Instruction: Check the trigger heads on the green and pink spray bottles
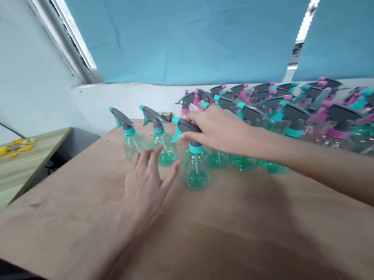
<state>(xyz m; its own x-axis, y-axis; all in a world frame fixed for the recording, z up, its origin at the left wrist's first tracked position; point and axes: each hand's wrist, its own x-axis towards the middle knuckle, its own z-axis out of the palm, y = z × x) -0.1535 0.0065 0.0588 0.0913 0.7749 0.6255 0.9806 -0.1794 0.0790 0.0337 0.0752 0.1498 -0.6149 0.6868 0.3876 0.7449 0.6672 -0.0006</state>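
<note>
My right hand (218, 126) grips the grey spray head of a green spray bottle (196, 171) that stands upright on the wooden table (110, 182). Its nozzle and trigger are teal, and it points to the left. Fingers apart, my left hand (146, 180) hovers in front of two more green spray bottles, one at the far left (130, 138) and one beside it (161, 138); it holds nothing. Whether it touches either bottle I cannot tell. Behind my right wrist stand further green bottles (243, 162), partly hidden by the arm.
Several spray bottles with pink or teal trim (339, 117) crowd the table's back right. Behind them are a white ledge (126, 95) and a blue covering (193, 29). A second wooden table (38, 159) at left bears yellow pieces (2, 152). A small box (166, 116) sits at the back.
</note>
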